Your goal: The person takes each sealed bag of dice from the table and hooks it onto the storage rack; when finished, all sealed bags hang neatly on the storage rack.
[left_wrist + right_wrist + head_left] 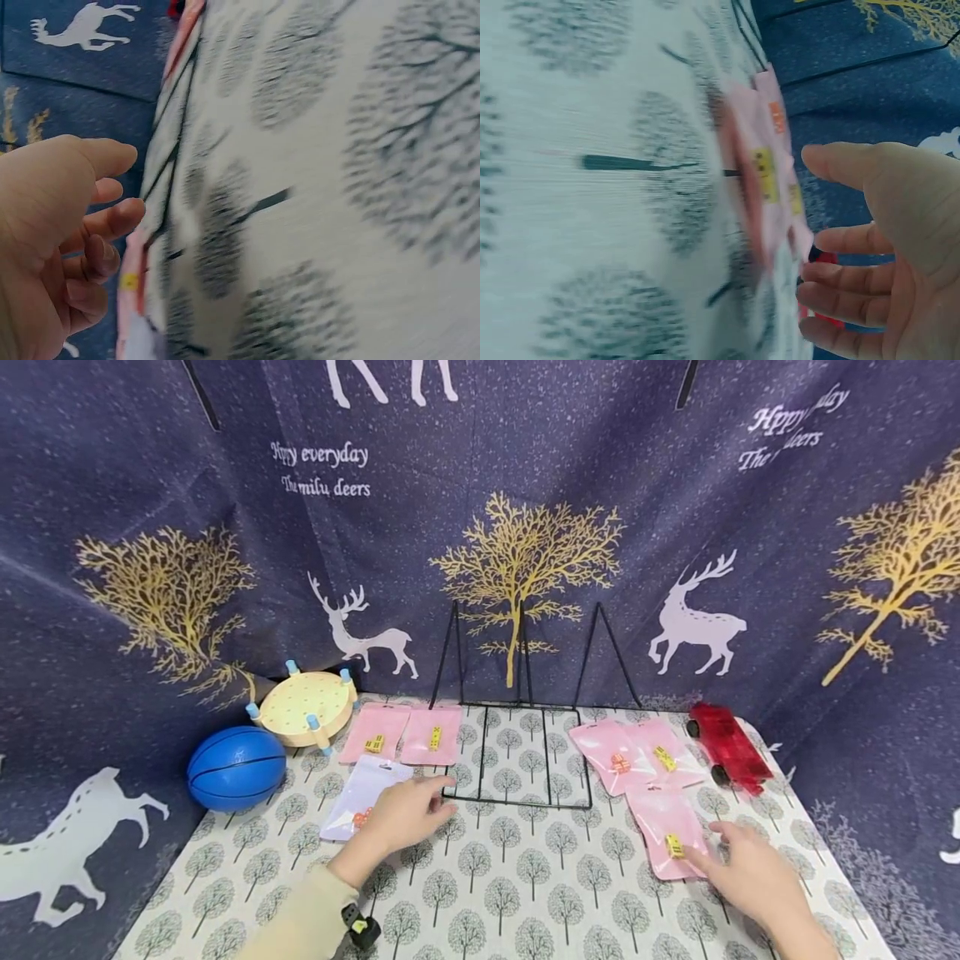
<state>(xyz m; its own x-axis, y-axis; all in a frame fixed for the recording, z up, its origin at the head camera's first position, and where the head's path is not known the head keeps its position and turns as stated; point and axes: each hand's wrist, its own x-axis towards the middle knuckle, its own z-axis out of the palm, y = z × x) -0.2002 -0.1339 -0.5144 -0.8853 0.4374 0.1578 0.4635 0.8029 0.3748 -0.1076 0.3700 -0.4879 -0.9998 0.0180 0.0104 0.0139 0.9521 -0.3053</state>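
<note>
My left hand (pixel 408 814) hovers with loosely bent fingers and nothing in them, by the near left corner of a black wire rack (pixel 534 806). Beside it lies a whitish zip bag (pixel 360 789) with orange-red dice inside, partly behind the hand. On the right side, my right hand (pixel 757 868) spreads its fingers at the edge of a pink zip bag (pixel 656 814) holding yellow dice (pixel 674 846); whether a fingertip touches it I cannot tell. The right wrist view shows loose fingers (pixel 851 277) and pink bag (pixel 742 127).
Two pink bags (pixel 367 722) lie left of the rack; two more (pixel 600 739) overlap on its right. A blue basketball (pixel 236 768) and a round pale board (pixel 303 697) with blue-tipped legs stand left. A red wheeled object (pixel 727 743) sits at the far right.
</note>
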